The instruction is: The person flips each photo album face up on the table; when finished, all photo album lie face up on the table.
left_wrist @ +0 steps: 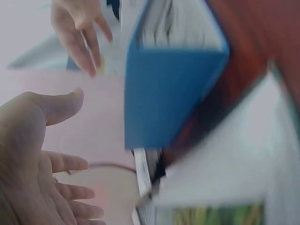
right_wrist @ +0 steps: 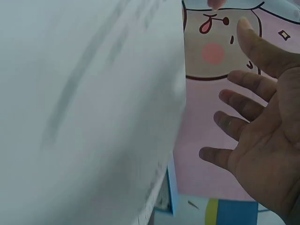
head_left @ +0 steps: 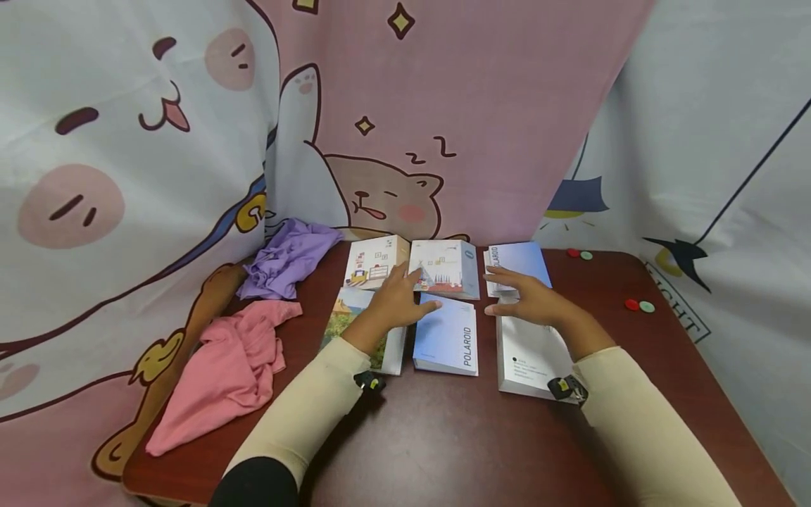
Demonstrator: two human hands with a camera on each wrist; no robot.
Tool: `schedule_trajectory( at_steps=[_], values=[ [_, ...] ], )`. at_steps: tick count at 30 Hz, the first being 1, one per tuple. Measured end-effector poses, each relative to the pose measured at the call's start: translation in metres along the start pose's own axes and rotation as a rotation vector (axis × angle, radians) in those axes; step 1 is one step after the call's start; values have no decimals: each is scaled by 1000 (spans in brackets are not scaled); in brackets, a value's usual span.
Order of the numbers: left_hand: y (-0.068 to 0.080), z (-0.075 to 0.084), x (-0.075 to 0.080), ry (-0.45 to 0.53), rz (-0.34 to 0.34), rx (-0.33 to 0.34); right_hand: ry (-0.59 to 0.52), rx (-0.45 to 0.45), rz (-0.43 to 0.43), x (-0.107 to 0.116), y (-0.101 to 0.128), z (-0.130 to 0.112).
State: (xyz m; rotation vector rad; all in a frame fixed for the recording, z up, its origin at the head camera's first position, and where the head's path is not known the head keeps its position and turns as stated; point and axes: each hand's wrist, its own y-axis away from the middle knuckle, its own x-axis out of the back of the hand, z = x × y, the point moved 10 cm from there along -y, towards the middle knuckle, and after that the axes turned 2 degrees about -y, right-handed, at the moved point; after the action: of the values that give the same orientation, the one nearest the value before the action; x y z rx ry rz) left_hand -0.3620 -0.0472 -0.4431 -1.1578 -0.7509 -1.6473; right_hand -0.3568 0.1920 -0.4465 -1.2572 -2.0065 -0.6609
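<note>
My left hand (head_left: 395, 299) hovers with spread fingers over the middle of two rows of albums. Below it are a landscape-covered album (head_left: 342, 320) and a blue POLAROID album (head_left: 443, 345), whose blue spine (left_wrist: 164, 98) fills the centre of the left wrist view. Behind stand two white illustrated albums (head_left: 374, 264) (head_left: 450, 264). With fingers apart, my right hand (head_left: 532, 299) is above a white album (head_left: 529, 362) and in front of another blue POLAROID album (head_left: 535, 260), partly hidden. Neither hand holds anything, and the palms roughly face each other.
A purple cloth (head_left: 288, 260) and a pink cloth (head_left: 228, 366) lie crumpled on the left of the brown table (head_left: 437, 436). Small red discs (head_left: 631, 305) and green discs (head_left: 647, 307) sit in pairs along the right side. A printed curtain (head_left: 481, 105) hangs behind.
</note>
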Motion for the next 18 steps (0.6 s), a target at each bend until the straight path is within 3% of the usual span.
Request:
schedule_trajectory(
  at_steps=[9, 18],
  values=[
    [-28, -59, 4, -37, -46, 120, 26, 19, -14, -18, -31, -22],
    [-47, -85, -3, -68, -110, 168, 33, -30, -54, -33, -54, -30]
  ],
)
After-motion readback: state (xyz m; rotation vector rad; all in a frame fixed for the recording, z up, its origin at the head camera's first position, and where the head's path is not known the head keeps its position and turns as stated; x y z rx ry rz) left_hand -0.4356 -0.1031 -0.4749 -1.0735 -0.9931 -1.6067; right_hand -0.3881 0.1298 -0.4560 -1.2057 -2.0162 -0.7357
